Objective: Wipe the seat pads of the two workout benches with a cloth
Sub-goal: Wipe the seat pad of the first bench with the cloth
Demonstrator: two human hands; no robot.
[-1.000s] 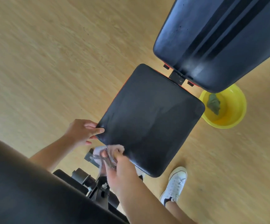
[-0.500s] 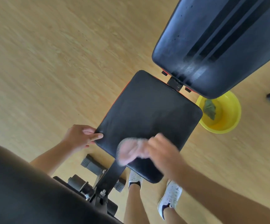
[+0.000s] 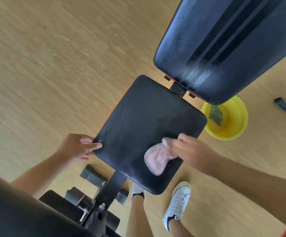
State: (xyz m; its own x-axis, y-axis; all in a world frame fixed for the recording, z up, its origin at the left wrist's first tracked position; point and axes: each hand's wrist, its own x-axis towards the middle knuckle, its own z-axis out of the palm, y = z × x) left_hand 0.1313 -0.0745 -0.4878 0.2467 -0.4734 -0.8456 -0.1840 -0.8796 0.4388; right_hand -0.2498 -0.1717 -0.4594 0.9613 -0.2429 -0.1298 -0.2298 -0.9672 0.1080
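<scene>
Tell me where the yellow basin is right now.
The yellow basin sits on the wooden floor at the right of the head view, beside the seat pad, partly under the backrest pad.

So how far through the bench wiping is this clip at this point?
Mid-job. The right hand presses a pink cloth on the near part of the black seat pad, while the left hand grips its corner. Nothing shows a pad finished. A second bench's seat isn't clearly in view, so it looks left to do.
</scene>
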